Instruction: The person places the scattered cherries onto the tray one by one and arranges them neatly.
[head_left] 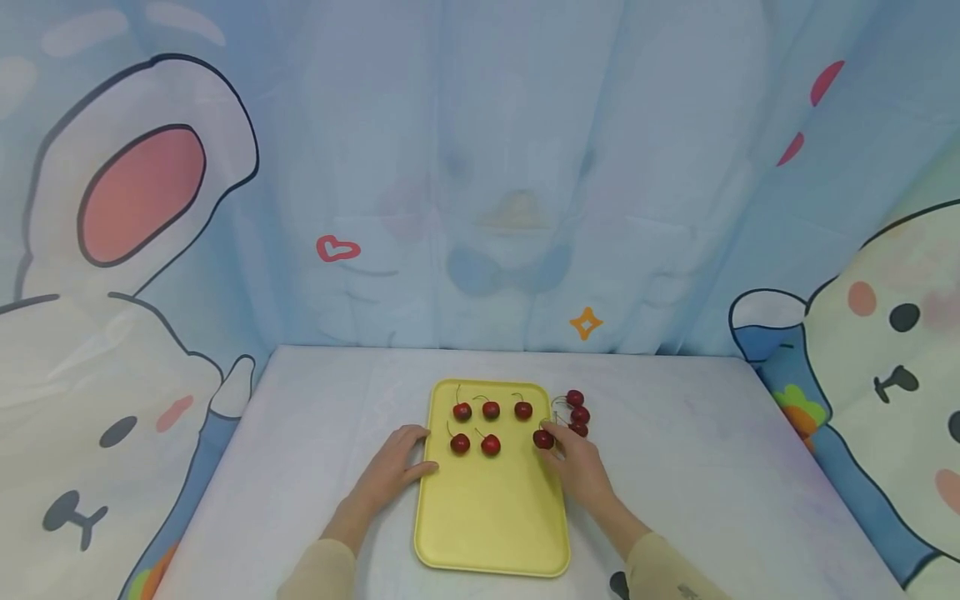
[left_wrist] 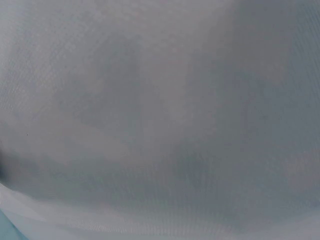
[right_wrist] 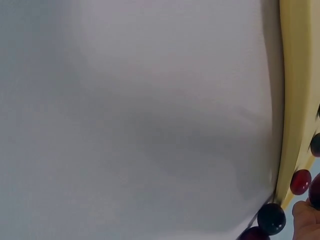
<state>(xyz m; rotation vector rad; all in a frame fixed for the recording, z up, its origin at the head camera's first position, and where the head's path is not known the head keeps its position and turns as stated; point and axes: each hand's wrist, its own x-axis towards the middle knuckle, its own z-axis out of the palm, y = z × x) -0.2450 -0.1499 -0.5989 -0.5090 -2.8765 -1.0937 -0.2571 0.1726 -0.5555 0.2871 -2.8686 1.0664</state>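
Note:
A yellow tray [head_left: 491,521] lies on the table. On it stand red cherries with stems: a far row of three, with one cherry [head_left: 491,409] in its middle, and two nearer ones, including a cherry [head_left: 460,444] at the left. My right hand [head_left: 583,468] pinches another cherry [head_left: 543,439] over the tray's right side, in line with the nearer row. My left hand [head_left: 392,467] touches the tray's left rim, thumb and fingers spread apart. In the right wrist view, fingertips [right_wrist: 306,220] show at the lower right corner beside the cherries.
Just right of the tray's far corner, three loose cherries lie on the white tabletop, among them a cherry [head_left: 580,415]. A blue curtain [head_left: 510,167] printed with cartoon animals hangs behind and beside the table. The left wrist view shows only blurred pale cloth.

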